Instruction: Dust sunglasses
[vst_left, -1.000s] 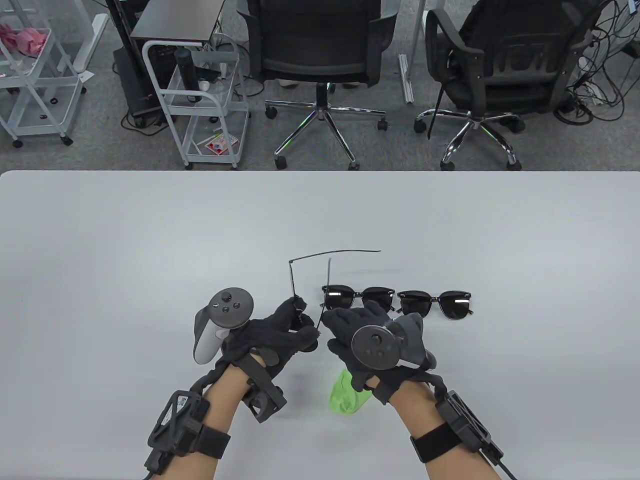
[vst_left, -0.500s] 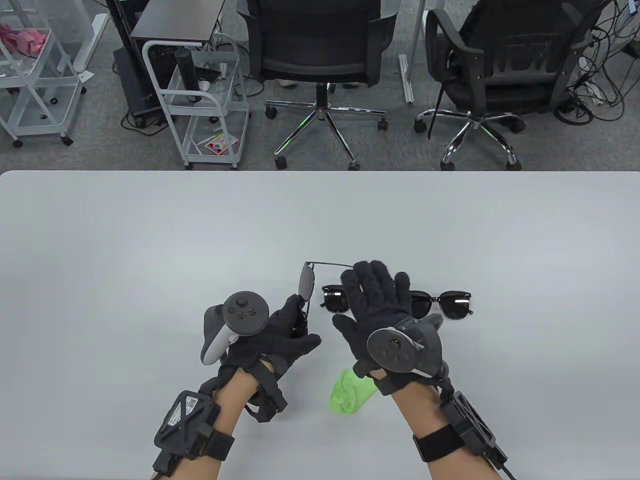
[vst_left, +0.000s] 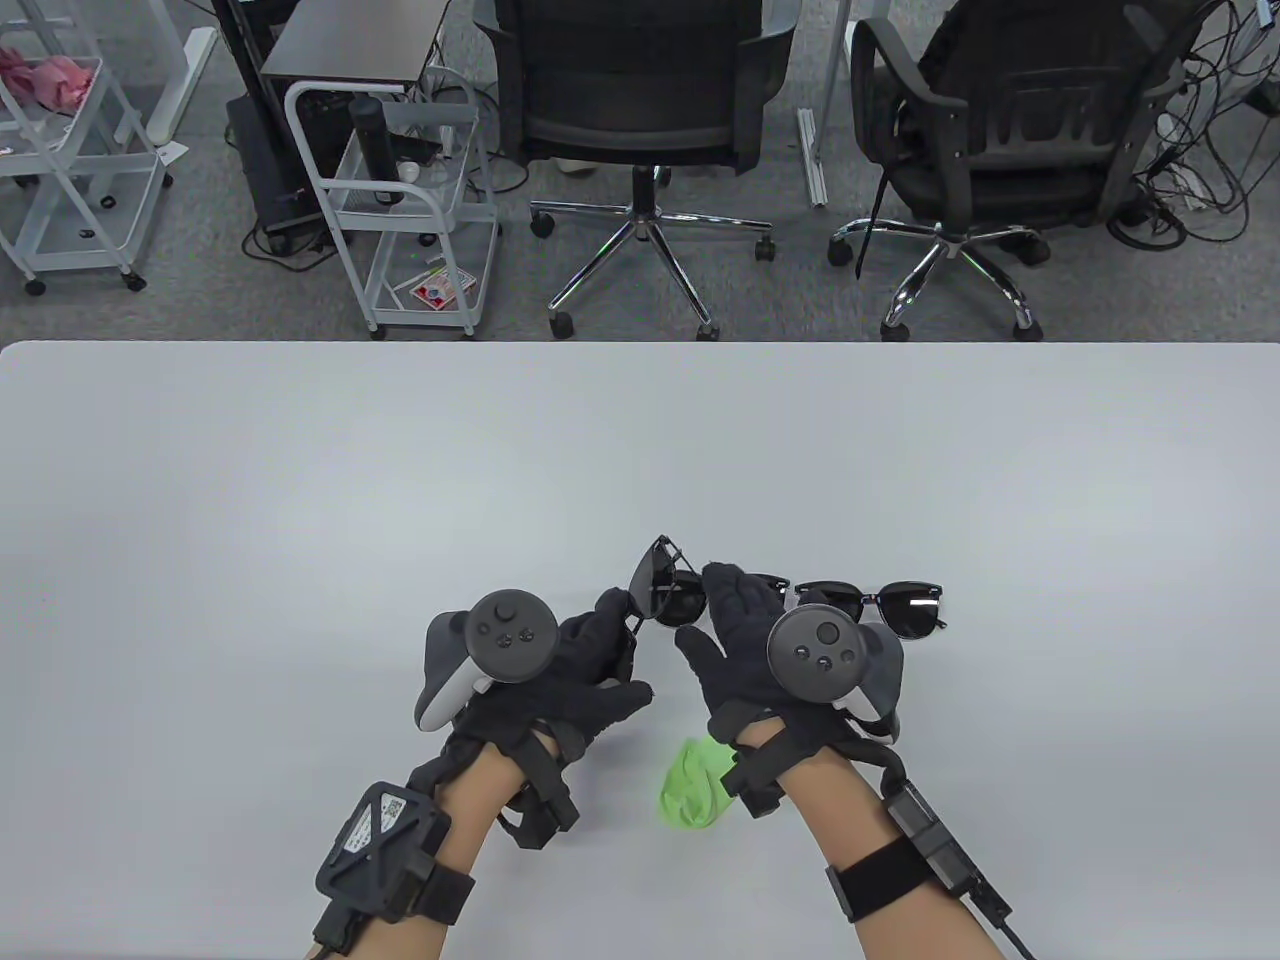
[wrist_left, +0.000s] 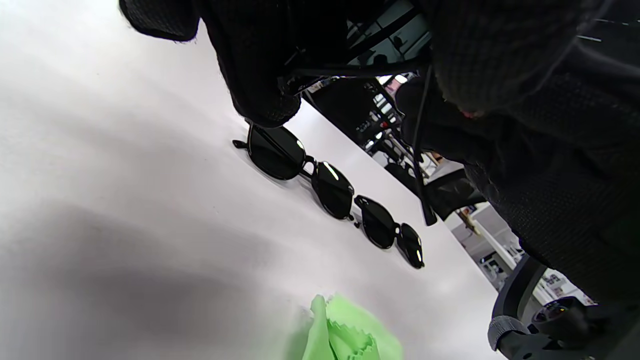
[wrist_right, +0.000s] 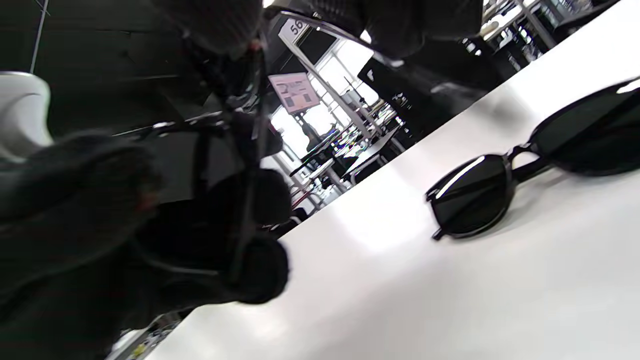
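The left hand (vst_left: 570, 670) holds a thin, wire-framed pair of dark-lensed sunglasses (vst_left: 655, 585) up off the pale grey surface (vst_left: 300, 480), its grip closed on the frame at the lens nearest the palm. 1 second ago both temple arms stood splayed out above the hands; half a second ago the right hand (vst_left: 745, 650) lay flat over 1 arm. Now the arms are no longer sticking out and the frame reads as a compact shape, so the folding looks done or nearly so. The right hand's fingers (vst_left: 725, 585) reach up to the held frame and touch it at the lens edge; whether that grip pinches the wire or only steadies it, I cannot tell, as the wrist views are too dark and crowded there.

2 thicker black plastic-framed sunglasses (vst_left: 870, 605) lie side by side on the surface just beyond the right hand, arms folded, lenses towards the camera. A crumpled bright green cleaning cloth (vst_left: 690, 785) lies on the surface near the right wrist, touched by neither hand.

My reading: the held pair is being closed up, either finished or readied for wiping. With the cloth idle, the dusting itself is not under way at this instant.
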